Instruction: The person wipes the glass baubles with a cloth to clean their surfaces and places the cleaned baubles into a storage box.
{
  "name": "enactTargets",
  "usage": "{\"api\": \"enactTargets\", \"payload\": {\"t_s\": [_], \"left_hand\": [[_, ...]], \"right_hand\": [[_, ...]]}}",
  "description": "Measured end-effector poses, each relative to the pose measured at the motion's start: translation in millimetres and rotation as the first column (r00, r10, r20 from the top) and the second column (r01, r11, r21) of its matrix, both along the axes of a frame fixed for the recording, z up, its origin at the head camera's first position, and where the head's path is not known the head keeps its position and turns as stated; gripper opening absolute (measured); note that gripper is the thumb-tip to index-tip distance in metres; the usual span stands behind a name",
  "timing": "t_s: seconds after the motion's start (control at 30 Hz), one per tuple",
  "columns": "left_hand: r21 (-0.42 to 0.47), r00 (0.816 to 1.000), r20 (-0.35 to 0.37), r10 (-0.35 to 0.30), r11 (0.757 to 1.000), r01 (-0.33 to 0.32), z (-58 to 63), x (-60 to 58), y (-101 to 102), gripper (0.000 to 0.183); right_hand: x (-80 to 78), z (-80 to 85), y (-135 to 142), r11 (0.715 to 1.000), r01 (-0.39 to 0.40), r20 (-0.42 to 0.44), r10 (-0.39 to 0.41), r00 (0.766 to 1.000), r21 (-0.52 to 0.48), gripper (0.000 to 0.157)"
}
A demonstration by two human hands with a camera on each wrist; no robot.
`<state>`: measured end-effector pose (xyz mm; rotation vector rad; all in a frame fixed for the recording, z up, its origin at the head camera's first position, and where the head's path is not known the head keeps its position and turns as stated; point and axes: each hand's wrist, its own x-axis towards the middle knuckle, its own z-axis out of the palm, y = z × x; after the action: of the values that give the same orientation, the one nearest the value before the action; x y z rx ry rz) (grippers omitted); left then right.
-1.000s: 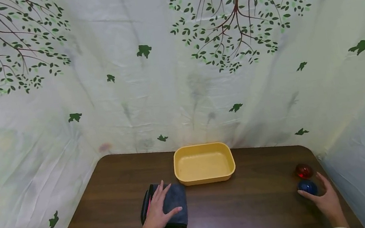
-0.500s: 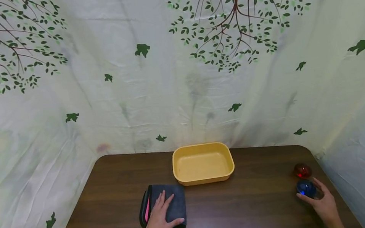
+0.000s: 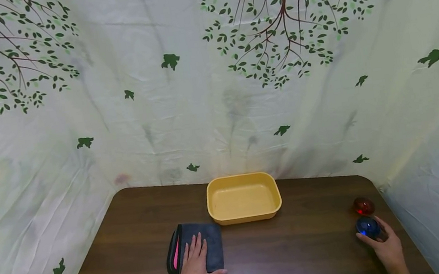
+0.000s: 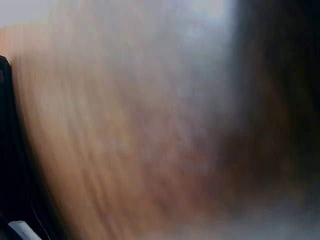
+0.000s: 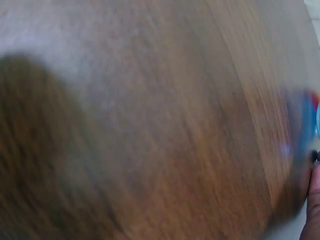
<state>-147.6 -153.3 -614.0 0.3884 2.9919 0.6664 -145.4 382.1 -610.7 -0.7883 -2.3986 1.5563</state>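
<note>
At the right side of the worktop, close to its edge, sits the blue ball, which I read as the thing in hand. The right hand reaches it from the near side: I see the thumb at the ball's near left and the fingers curving round its right, so I judge it is pinching the ball between them, though the fingertips are partly hidden. For me the relation that matters is this: the ball lies just far and slightly left of the right palm, and the red ball sits directly beyond it, so close that I cannot tell whether the two touch. Being round, the blue ball gives me no long axis to line up with; the clearer direction is near to far, through both balls. The right hand is plainly the nearer one. Well apart to the left, the left hand rests flat on the dark pouch, fingers stretched toward the far side and thumb out to the right. The yellow tray stands at the far middle, its long side running left to right, between pouch and balls. My wrist views are too blurred to settle the right hand's contact further.
</note>
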Motion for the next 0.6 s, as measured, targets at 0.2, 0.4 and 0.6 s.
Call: {"api": "enactTargets", "payload": {"t_s": [0.2,0.4,0.6], "left_hand": [[-0.012,1.000,0.016,0.011,1.000,-0.011,-1.0,0.2,-0.2,0.118],[0.060,0.999,0.003,0.048,0.997,-0.049,-5.8,-0.8,-1.4,0.109],[0.119,0.993,-0.045,0.107,0.988,-0.101,-10.0,-1.2,-2.1,0.100]], "right_hand": [[-1.2,-1.4,-2.3,1.000,0.024,-0.019,-0.024,1.000,0.012,0.092],[-3.0,-4.3,-3.0,0.999,0.044,-0.028,-0.043,0.999,0.020,0.091],[-3.6,-5.5,-2.8,0.999,0.048,-0.021,-0.047,0.999,0.023,0.091]]}}
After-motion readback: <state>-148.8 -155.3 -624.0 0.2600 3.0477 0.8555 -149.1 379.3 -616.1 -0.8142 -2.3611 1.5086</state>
